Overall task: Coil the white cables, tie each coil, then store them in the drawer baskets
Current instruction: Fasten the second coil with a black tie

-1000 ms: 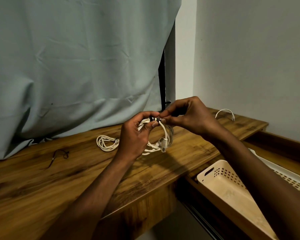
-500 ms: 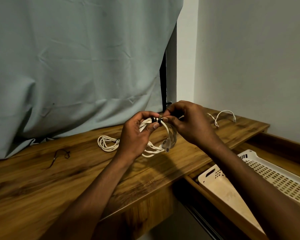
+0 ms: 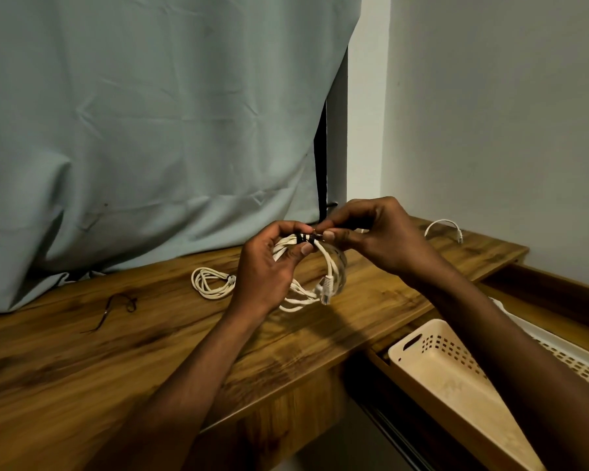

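Note:
My left hand (image 3: 264,270) grips a coil of white cable (image 3: 330,273) held above the wooden desk (image 3: 170,338). A black tie (image 3: 302,238) is wrapped round the top of the coil. My right hand (image 3: 378,237) pinches the end of that tie beside my left thumb. The coil's clear plug hangs at its lower right. A second white cable coil (image 3: 210,283) lies on the desk behind my left hand. A short white cable (image 3: 443,226) lies at the far right end of the desk.
A loose black tie (image 3: 114,309) lies on the desk to the left. The open drawer at the lower right holds a cream basket (image 3: 432,351) and a white perforated basket (image 3: 578,362). A grey curtain (image 3: 150,130) hangs behind the desk.
My right hand shifted slightly while working the tie at the top of the coil. The view moved a little; the coil stays in my left hand.

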